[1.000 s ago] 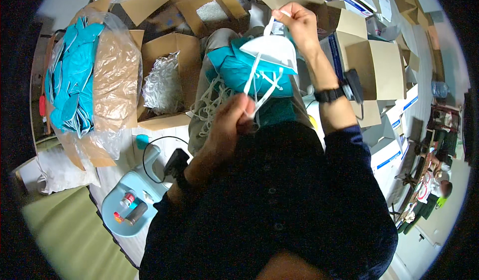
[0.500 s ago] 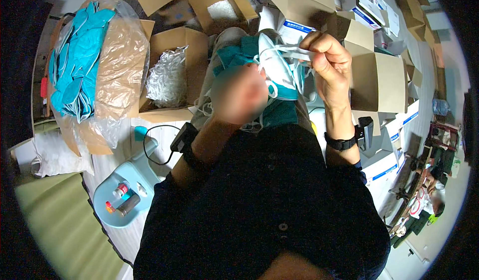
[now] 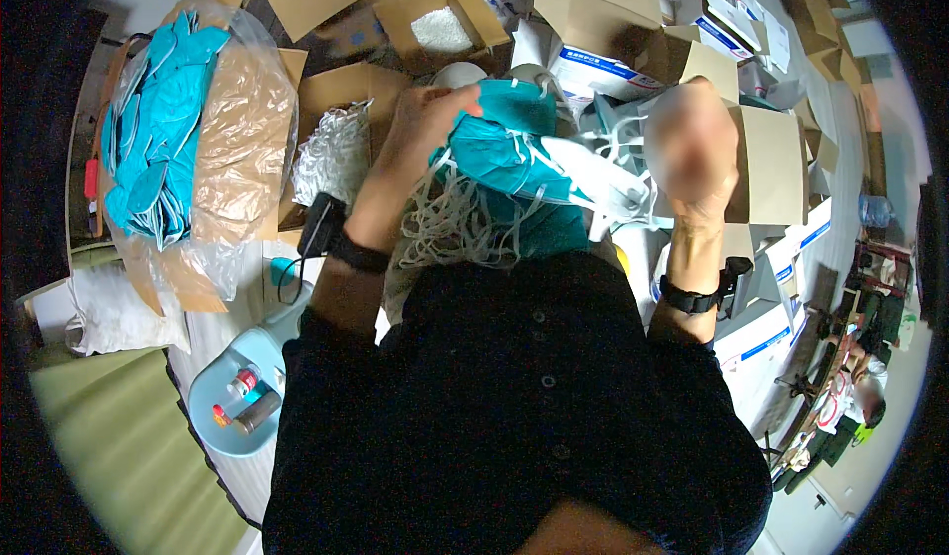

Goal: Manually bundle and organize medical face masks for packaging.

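Across the seated person's lap, just ahead of the dark buttoned shirt (image 3: 514,377), lies a soft teal fabric mask (image 3: 499,165), creased, pale along its edges, with more teal layers behind and beneath it. Against its right end glares a bright white cupped piece (image 3: 608,179), perhaps its lining or a second mask; the light washes it out. Thin white straps (image 3: 455,224) hang in a loose tangle below.

From where I stand, the left hand (image 3: 425,125) has its fingers closed on the left end of the teal layers, thumb on top, though I cannot tell how many it pinches. The right hand (image 3: 697,150) is a blur beyond the white piece, its fingers seemingly curled; how tightly they close, and on what, I cannot make out. Dark rims cut off the corners of the view.

Close by the left forearm stands an open brown cardboard carton (image 3: 388,85) heaped with white cord; the right hand is hard up against an open tan carton's flap (image 3: 776,165). Between the hands there is room above the lap, and pale floor (image 3: 193,342) shows farther left, beside a light-blue plastic basin (image 3: 210,387).
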Motion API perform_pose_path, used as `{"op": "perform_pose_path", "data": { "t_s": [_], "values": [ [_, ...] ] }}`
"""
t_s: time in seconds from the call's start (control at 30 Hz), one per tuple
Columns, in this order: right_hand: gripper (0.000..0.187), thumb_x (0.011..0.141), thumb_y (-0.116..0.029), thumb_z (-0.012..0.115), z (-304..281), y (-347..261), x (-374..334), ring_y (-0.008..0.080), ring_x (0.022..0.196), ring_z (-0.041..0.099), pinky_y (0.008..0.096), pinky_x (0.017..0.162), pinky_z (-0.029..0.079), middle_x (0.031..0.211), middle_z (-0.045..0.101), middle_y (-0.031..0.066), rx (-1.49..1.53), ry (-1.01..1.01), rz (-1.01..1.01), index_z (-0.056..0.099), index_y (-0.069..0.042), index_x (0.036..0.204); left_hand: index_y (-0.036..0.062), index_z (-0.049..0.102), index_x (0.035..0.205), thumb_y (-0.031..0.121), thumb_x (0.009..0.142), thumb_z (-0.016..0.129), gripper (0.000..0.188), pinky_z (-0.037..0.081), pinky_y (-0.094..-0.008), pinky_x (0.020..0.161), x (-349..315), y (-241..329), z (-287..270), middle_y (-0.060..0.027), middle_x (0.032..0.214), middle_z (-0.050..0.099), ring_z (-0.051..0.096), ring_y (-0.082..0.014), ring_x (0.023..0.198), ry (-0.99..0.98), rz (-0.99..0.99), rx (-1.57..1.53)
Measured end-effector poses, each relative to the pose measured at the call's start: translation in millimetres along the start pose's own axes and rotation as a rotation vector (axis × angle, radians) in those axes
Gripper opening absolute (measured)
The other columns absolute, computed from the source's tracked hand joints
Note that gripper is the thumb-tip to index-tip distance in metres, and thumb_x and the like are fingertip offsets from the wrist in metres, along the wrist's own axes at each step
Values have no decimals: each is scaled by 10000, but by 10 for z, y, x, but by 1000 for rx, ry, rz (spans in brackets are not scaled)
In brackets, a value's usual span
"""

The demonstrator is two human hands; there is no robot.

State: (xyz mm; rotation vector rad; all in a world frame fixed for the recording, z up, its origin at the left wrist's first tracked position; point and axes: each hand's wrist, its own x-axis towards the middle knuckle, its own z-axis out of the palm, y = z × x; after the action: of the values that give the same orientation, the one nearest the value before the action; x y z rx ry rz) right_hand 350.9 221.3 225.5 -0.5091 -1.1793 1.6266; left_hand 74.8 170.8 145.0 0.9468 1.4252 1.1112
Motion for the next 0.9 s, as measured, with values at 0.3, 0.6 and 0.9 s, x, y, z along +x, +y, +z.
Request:
{"op": "perform_pose_path", "data": {
  "t_s": [0.3, 0.6, 0.9],
  "values": [
    [525, 671, -492, 770, 35, 602, 120, 256, 566, 636, 370, 558, 489, 622, 627, 110, -1318, -160, 131, 658, -110, 1014, 46, 703, 843, 347, 686, 743, 342, 499, -371, 706, 588, -233, 121, -165, 785, 673, 664, -244, 738, 77, -65, 635],
    [294, 863, -357, 613, -10, 787, 277, 362, 647, 615, 397, 569, 482, 721, 627, 174, -1447, -51, -3, 663, -68, 842, 56, 700, 876, 374, 825, 670, 323, 325, -191, 432, 452, 405, 191, 33, 609, 533, 435, -44, 482, -49, -83, -153],
    [177, 911, -146, 604, 45, 395, 416, 58, 729, 564, 219, 682, 445, 840, 681, 19, -594, -2, 167, 681, 12, 935, 29, 662, 915, 126, 810, 721, 154, 423, -205, 585, 476, 294, 262, 17, 739, 621, 528, -37, 671, 64, 312, 215]
  ]
}}
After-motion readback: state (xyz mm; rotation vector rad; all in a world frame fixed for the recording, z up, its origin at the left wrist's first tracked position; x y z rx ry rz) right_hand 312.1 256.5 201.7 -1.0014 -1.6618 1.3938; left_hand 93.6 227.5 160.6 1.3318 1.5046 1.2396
